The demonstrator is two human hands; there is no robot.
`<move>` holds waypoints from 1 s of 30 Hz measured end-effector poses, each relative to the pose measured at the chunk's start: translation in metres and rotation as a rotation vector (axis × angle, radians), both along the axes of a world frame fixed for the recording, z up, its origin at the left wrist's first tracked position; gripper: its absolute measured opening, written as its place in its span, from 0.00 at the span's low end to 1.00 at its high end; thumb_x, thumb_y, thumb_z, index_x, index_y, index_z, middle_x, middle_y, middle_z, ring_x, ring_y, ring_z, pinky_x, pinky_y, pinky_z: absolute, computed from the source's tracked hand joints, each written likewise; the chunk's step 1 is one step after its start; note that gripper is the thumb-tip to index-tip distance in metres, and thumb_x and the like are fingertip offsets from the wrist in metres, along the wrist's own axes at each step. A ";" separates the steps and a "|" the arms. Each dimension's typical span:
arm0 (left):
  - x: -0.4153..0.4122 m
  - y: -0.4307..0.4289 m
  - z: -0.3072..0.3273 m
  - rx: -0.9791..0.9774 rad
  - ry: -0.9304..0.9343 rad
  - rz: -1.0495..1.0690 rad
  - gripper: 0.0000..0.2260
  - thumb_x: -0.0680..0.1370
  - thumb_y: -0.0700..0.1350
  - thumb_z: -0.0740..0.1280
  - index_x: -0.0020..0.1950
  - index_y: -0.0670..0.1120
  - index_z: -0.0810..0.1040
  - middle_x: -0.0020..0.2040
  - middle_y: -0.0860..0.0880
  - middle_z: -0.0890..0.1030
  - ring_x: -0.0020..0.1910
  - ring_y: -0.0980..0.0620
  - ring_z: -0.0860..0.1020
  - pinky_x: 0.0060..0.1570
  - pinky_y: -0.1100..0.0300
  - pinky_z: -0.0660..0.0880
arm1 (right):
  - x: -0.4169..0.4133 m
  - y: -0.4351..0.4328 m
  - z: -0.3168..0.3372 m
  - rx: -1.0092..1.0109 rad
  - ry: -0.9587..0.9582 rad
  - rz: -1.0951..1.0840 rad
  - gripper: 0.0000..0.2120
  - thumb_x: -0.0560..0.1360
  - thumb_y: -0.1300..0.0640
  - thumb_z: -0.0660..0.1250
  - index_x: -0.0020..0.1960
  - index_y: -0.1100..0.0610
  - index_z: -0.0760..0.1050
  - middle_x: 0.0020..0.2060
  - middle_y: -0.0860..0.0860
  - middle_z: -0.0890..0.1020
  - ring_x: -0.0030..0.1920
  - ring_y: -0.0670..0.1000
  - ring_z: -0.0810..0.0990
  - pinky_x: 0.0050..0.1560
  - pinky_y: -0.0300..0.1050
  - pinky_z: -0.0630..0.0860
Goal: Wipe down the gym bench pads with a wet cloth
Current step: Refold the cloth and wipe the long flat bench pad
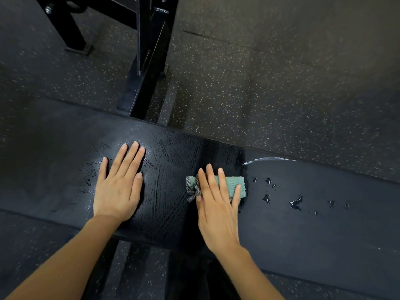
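Right grip [218, 204]: fingers straight, pressing the folded green wet cloth [232, 184] flat onto the gym bench pad [313, 224], nothing clasped. Left grip [120, 182]: flat, empty, braced on the wet pad to its left. Risks: the unclasped cloth may slide out from under the fingers, and the water beads [295, 203] just right of it may be missed.

Black bench pad [303, 224] ran from the left edge to the lower right of frame. Centre section was wet, with a streaked sheen. Right section was matt, with scattered water drops [295, 203]. Green cloth [232, 185] lay at centre, pressed under the flat right hand [216, 204]. Left hand [119, 187] rested flat on pad, left of centre. Speckled floor [259, 83] carried a black frame [147, 61], upper left.
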State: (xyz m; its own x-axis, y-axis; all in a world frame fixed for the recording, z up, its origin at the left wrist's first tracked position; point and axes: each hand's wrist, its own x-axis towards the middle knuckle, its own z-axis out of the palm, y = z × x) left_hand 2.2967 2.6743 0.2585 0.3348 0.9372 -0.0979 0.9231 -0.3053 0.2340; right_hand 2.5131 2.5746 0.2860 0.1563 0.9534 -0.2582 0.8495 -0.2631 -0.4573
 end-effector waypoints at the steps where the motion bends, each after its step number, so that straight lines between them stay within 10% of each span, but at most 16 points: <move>1: 0.000 0.000 0.000 -0.001 -0.002 -0.003 0.25 0.83 0.50 0.46 0.81 0.51 0.52 0.81 0.55 0.53 0.80 0.54 0.49 0.76 0.45 0.46 | -0.001 -0.006 -0.001 0.007 -0.017 0.000 0.27 0.81 0.49 0.41 0.80 0.45 0.45 0.79 0.40 0.44 0.78 0.44 0.36 0.75 0.56 0.31; 12: 0.002 -0.001 -0.001 0.021 0.013 -0.008 0.26 0.83 0.50 0.47 0.81 0.50 0.54 0.81 0.53 0.54 0.80 0.53 0.51 0.75 0.45 0.47 | -0.026 -0.046 -0.006 -0.030 -0.139 -0.056 0.29 0.78 0.51 0.50 0.79 0.49 0.55 0.79 0.43 0.56 0.79 0.50 0.53 0.70 0.63 0.51; 30: 0.006 -0.003 -0.002 0.029 0.044 0.008 0.25 0.83 0.50 0.45 0.82 0.50 0.52 0.82 0.53 0.52 0.81 0.52 0.48 0.75 0.44 0.46 | 0.046 0.031 -0.007 -0.019 -0.030 -0.064 0.28 0.78 0.44 0.32 0.78 0.41 0.41 0.77 0.35 0.39 0.76 0.40 0.32 0.71 0.54 0.26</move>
State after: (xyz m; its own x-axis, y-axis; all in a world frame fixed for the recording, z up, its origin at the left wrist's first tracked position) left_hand 2.3032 2.6713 0.2560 0.3231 0.9425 -0.0854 0.9347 -0.3037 0.1847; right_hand 2.5593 2.6056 0.2790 0.2246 0.9363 -0.2702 0.8438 -0.3255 -0.4267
